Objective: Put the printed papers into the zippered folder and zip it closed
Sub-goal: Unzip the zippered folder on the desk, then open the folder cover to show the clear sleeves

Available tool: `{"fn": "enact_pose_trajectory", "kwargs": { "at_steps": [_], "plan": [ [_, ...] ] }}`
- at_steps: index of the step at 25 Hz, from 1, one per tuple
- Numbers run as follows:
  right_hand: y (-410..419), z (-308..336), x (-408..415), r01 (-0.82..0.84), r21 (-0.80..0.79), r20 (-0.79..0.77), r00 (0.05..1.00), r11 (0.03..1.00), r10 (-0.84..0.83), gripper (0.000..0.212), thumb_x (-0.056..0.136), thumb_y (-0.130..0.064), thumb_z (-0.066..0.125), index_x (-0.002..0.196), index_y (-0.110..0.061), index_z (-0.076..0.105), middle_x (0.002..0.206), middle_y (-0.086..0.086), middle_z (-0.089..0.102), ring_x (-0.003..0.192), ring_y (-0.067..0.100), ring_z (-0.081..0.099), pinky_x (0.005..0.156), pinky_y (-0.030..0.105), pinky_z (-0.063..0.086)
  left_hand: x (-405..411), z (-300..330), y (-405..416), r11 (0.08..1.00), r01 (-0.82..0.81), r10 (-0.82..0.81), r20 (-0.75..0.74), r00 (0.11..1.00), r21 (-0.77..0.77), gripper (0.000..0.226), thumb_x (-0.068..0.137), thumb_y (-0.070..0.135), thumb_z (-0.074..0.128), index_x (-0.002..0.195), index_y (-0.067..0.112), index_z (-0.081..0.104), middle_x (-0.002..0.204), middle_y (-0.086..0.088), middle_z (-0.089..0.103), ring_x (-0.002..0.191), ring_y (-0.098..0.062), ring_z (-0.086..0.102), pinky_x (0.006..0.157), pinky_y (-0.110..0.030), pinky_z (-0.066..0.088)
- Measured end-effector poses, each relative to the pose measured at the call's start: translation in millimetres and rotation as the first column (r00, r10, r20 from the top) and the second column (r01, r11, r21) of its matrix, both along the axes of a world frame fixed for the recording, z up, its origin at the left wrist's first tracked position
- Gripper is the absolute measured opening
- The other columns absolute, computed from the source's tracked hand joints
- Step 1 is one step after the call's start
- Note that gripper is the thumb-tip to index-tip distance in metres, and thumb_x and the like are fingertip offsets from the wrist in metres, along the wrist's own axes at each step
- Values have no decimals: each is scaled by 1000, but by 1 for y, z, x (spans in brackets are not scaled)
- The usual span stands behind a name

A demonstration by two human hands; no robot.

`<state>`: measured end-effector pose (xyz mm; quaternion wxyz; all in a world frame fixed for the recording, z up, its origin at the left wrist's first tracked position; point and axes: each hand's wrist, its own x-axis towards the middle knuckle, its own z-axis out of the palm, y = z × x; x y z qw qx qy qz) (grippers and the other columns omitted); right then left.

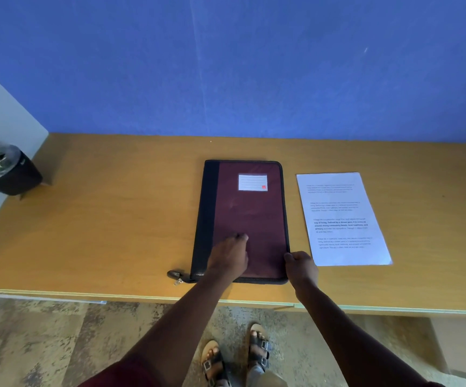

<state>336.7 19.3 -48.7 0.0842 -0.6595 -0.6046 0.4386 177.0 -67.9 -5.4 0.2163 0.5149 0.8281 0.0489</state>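
Two sandalled feet (pixel 237 356) stand on a mottled floor (pixel 44 339) at the bottom of the view, and both bare forearms reach up from there over the near edge of a yellow-brown wooden desk (pixel 100 233). The left hand (pixel 230 256) lies palm down on the lower part of the zippered folder (pixel 250 216), fingers loosely spread and pressing flat on the maroon cover, holding nothing. The right hand (pixel 301 268) is curled at the folder's lower right corner, fingertips pinched on the black zipped edge (whether they have the zip pull itself, I cannot tell). The folder lies closed and flat near the desk's front edge, its black spine to the left, a white label (pixel 252 182) on the upper cover. A small dark tab (pixel 175 275) sticks out from its lower left corner. Just beside it on the right, apart from it, the printed papers (pixel 342 219) lie flat. Far left, a potted plant (pixel 1 169) stands in the corner against the blue wall (pixel 254 65).
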Motion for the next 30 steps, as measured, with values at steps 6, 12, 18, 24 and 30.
{"fn": "enact_pose_trajectory", "kwargs": {
  "at_steps": [6,12,18,24,30],
  "plan": [
    [42,-3,-4,-129,-84,-42,991,988,125,30,91,-15,50,62,-15,59,70,9,63,68,27,56,60,34,42,37,-11,55,1000,-7,9,87,996,-22,39,95,19,55,133,12,47,129,-12,56,113,-31,60,85,-42,53],
    [77,-7,-8,-115,-116,-170,981,987,94,29,89,-16,47,74,-2,67,78,21,67,66,23,54,58,35,41,62,-19,97,991,-136,136,-5,991,-13,56,87,42,64,131,15,43,134,-11,41,123,-32,43,92,-49,46],
    [101,-14,-18,-78,-156,-240,970,985,39,27,84,-19,49,80,-1,69,80,21,71,66,24,60,61,38,47,64,-36,117,969,-205,206,-1,978,-140,106,82,55,65,156,11,3,165,-15,-5,148,-50,-1,110,-72,17],
    [105,-12,-13,-54,-226,-308,951,973,-19,24,90,-14,53,82,-8,75,76,11,75,77,31,73,70,43,61,73,-33,124,955,-231,237,11,971,-187,113,80,40,74,156,10,-4,164,-18,-14,147,-52,-8,113,-71,13],
    [112,-1,-18,-10,-243,-273,960,970,-58,23,88,-11,57,79,-3,76,66,10,72,48,13,64,43,18,46,74,-14,128,964,-212,217,12,976,-162,109,81,38,74,156,16,-2,164,-16,-11,146,-54,-2,111,-69,22]
  ]
}}
